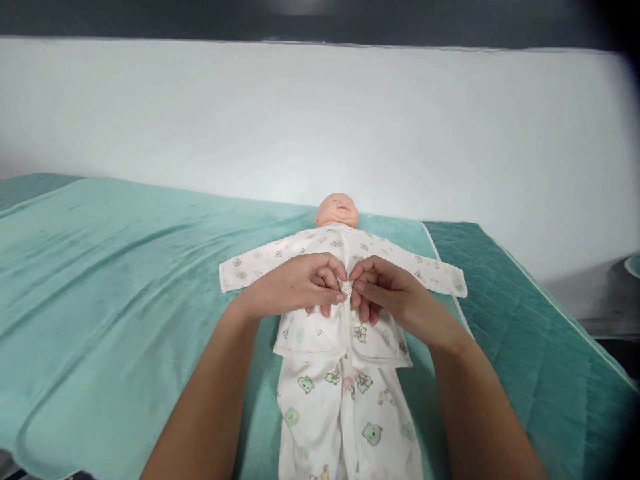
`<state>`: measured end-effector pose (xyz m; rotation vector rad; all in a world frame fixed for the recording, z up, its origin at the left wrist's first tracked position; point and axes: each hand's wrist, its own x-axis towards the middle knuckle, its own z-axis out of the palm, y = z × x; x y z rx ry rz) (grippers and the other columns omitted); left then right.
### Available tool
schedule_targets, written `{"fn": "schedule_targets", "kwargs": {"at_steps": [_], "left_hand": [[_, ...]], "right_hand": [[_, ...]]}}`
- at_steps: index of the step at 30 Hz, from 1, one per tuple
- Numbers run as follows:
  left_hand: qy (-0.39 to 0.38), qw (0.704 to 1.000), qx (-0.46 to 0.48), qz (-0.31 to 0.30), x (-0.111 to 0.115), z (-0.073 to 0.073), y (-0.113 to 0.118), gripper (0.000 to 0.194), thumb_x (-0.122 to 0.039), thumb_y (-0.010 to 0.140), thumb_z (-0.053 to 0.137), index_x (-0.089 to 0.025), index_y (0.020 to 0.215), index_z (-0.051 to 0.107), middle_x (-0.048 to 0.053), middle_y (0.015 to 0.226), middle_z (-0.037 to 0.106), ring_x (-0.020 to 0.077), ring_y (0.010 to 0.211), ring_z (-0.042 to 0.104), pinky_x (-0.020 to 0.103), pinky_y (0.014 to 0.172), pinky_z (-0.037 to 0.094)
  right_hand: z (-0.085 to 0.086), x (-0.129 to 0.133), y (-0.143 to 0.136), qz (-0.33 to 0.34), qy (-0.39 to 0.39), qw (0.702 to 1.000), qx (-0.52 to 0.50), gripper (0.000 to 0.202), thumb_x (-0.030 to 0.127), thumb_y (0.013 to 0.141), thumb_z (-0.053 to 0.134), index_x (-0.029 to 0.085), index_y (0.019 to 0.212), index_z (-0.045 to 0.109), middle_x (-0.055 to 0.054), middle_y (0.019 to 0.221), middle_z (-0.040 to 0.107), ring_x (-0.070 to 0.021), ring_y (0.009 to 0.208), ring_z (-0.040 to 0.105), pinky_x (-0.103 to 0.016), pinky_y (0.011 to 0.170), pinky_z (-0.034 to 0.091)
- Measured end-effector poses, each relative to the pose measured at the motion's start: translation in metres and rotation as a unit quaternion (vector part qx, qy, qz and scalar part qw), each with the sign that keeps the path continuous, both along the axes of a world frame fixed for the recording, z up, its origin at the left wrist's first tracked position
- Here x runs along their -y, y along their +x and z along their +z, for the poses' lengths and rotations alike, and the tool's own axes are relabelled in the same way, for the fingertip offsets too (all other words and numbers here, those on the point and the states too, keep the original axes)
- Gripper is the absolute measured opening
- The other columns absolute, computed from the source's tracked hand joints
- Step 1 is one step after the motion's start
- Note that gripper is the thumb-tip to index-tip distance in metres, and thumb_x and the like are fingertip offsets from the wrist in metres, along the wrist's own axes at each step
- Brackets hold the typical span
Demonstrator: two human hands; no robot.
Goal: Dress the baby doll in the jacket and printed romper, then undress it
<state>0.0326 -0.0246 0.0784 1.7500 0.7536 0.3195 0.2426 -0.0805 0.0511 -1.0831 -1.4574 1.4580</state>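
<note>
A baby doll (pixel 338 209) lies face up, dressed in a white printed jacket (pixel 300 337) and matching pants (pixel 313 413). Over the chest, my left hand (pixel 320 283) pinches the jacket's front placket from the left side. Opposite it, my right hand (pixel 377 287) grips the same placket, its fingertips nearly meeting the left ones. Between the thumbs and fingers shows a small pale button (pixel 346 288). Whether it sits in its buttonhole I cannot tell. Both jacket sleeves stretch out sideways, and no doll hands show at the cuffs.
A light green blanket (pixel 125 300) with soft folds lies under the doll. To the right, a darker quilted cover (pixel 525 333) shows past the blanket's pale edge. Behind the doll's head rises a white wall (pixel 250 120) with a dark band above.
</note>
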Motion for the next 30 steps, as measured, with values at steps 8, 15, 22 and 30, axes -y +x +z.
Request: {"fn": "schedule_targets", "kwargs": {"at_steps": [8,15,22,30], "left_hand": [[0.013,1.0,-0.002,0.009,0.0012,0.0003,0.0019,0.015,-0.031,0.084,0.061,-0.02,0.093,0.064,0.001,0.075,0.065,0.0135,0.067,0.063,0.022,0.054,0.046],[0.011,0.999,0.029,-0.013,-0.0015,-0.0047,0.0007,0.018,-0.037,0.088,0.06,-0.019,0.088,0.064,0.001,0.076,0.066,0.0118,0.065,0.061,0.021,0.053,0.044],[-0.006,0.999,0.044,-0.009,-0.0031,-0.0048,-0.0016,0.02,-0.038,0.088,0.062,-0.018,0.089,0.063,0.0,0.071,0.063,0.0114,0.064,0.061,0.022,0.054,0.046],[-0.013,0.999,0.048,-0.006,-0.0022,-0.0035,-0.002,0.022,-0.039,0.088,0.063,-0.017,0.089,0.061,0.0,0.074,0.064,0.0111,0.063,0.061,0.024,0.055,0.046]], "right_hand": [[0.0024,0.001,-0.0012,-0.012,-0.007,1.0,0.01,0.016,0.037,0.094,0.057,0.023,0.1,0.056,0.0,0.077,0.066,-0.012,0.061,0.061,-0.025,0.055,0.048],[-0.0002,-0.0003,-0.0018,-0.015,0.003,1.0,0.023,0.014,0.034,0.092,0.059,0.022,0.099,0.056,0.0,0.078,0.068,-0.012,0.061,0.063,-0.025,0.055,0.05],[-0.0013,-0.0013,-0.0022,-0.057,0.027,0.998,-0.013,0.016,0.035,0.09,0.062,0.021,0.094,0.056,-0.004,0.084,0.072,-0.0136,0.059,0.066,-0.024,0.048,0.048],[-0.002,0.0001,-0.0042,-0.111,0.053,0.992,-0.035,0.013,0.031,0.09,0.063,0.021,0.089,0.056,-0.002,0.077,0.072,-0.0124,0.053,0.064,-0.023,0.046,0.049]]}}
